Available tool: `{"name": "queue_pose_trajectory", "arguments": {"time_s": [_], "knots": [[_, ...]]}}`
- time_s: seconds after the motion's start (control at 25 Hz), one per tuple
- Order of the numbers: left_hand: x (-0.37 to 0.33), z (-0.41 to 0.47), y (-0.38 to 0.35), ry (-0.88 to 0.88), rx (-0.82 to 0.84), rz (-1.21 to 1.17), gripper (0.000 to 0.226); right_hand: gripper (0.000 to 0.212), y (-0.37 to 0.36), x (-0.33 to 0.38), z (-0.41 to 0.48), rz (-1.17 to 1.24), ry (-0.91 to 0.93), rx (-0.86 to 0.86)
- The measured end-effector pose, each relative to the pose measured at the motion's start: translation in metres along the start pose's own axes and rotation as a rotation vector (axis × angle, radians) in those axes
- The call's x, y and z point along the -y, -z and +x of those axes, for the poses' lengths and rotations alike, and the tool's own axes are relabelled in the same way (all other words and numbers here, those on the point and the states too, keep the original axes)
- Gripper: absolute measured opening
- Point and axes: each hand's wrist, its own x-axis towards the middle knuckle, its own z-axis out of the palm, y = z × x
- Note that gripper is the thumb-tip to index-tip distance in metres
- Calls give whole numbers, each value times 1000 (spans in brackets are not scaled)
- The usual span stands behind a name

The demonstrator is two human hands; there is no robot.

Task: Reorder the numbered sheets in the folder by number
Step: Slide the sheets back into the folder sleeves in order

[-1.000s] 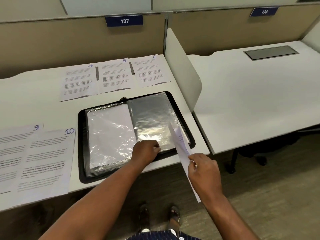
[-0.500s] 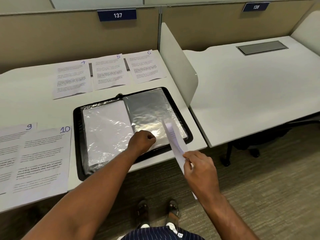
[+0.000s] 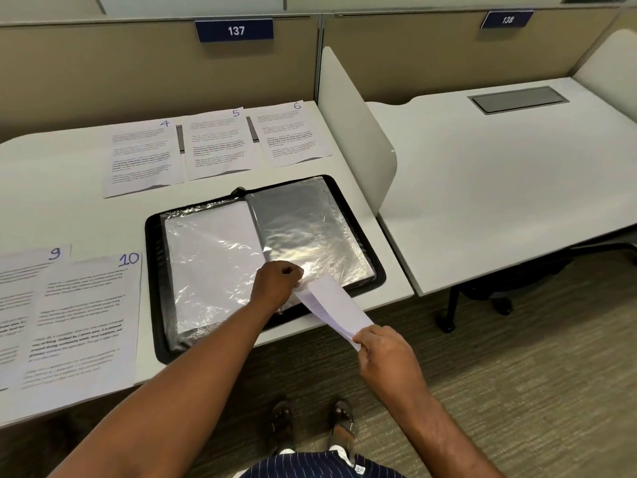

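Note:
A black folder (image 3: 153, 288) lies open on the white desk (image 3: 69, 215), its clear plastic sleeves (image 3: 310, 229) showing. A white page sits in the left sleeve; the right sleeve looks empty. My left hand (image 3: 277, 282) pinches the near edge of the right sleeve. My right hand (image 3: 386, 353) holds a white sheet (image 3: 332, 305) by its near end, the far end meeting the sleeve's opening by my left hand. Sheets numbered 4 (image 3: 143, 157), 5 (image 3: 217, 143) and 6 (image 3: 293, 132) lie in a row behind the folder. To the left lie sheets 9 (image 3: 20, 288) and 10 (image 3: 86, 315).
A white divider panel (image 3: 355, 122) stands at the desk's right edge. Beyond it is a second white desk (image 3: 499, 174) with a grey cable hatch (image 3: 518, 99). Beige partitions carry labels 137 and 138. My feet stand on carpet below the desk edge.
My right hand has lowered the sheet, and its far end has moved left to the sleeve's near edge beside my left hand. My left hand stayed on the sleeve edge.

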Motion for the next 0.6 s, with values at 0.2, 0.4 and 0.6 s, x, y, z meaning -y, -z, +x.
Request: {"name": "queue_pose_trajectory", "arguments": {"time_s": [0.2, 0.4, 0.6], "knots": [[2, -33, -12, -177, -188, 272, 18, 23, 8, 16, 17, -24, -5, 57], [13, -37, -16, -432, -278, 479, 15, 23, 7, 29, 43, 22, 21, 27], [17, -30, -13, -600, -304, 617, 10, 27, -11, 29, 62, 200, 25, 2]]}}
